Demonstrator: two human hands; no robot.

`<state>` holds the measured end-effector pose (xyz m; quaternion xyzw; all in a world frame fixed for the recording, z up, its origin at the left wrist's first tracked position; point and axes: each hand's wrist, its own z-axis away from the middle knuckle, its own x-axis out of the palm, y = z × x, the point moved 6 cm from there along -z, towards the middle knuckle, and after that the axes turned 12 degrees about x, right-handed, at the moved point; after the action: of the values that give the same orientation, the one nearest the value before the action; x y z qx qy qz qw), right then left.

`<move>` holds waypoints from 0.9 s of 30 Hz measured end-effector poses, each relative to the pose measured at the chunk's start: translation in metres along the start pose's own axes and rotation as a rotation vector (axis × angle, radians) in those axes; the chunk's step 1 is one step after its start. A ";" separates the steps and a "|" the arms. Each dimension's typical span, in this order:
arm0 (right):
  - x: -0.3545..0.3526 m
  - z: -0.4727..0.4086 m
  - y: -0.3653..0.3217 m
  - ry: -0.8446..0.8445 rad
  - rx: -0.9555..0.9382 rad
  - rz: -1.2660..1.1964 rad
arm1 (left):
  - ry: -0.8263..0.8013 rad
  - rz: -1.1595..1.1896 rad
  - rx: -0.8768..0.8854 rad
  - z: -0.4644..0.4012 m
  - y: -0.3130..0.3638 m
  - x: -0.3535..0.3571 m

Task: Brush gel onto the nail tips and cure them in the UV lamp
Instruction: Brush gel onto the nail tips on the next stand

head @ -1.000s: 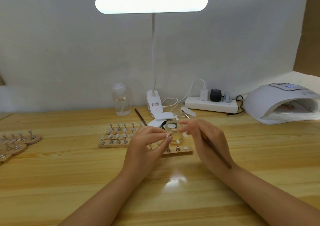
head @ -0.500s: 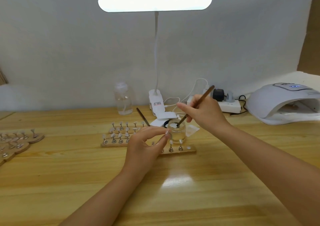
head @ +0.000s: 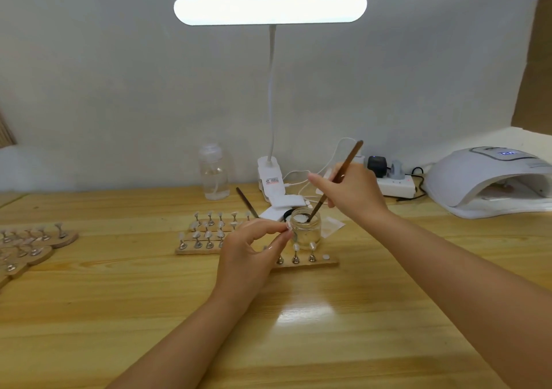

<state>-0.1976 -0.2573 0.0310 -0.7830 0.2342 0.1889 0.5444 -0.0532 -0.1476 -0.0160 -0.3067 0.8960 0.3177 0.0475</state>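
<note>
Dipping continued: right hand gripped the brush, tip deeper in the jar at twelve o'clock of the left hand, which pinched a nail tip; best to wipe off excess on the rim.

Near the left hand, bare desk lies open toward the person. Just beyond its fingertips stand the gel jar and a stand of nail tips. More nail-tip stands crowd its left, and the UV lamp sits well right of the right hand.

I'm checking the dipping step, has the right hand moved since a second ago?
Yes. The right hand has gone up and away from the person, from beside the left hand toward the power strip, tipping the brush into the glass jar.
</note>
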 end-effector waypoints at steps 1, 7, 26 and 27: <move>-0.005 -0.002 0.003 0.018 0.030 -0.039 | -0.001 0.003 -0.003 0.000 0.000 0.000; -0.013 -0.005 0.024 0.032 0.169 -0.162 | -0.005 -0.003 0.001 0.000 0.000 0.001; -0.013 0.075 0.012 0.053 -0.146 -0.633 | -0.034 -0.042 -0.013 0.000 -0.003 0.002; -0.012 0.076 0.011 0.036 -0.153 -0.628 | -0.035 -0.043 -0.023 0.000 -0.003 0.001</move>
<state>-0.2166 -0.1869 0.0036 -0.8589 -0.0241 0.0152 0.5113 -0.0527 -0.1502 -0.0179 -0.3209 0.8845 0.3321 0.0663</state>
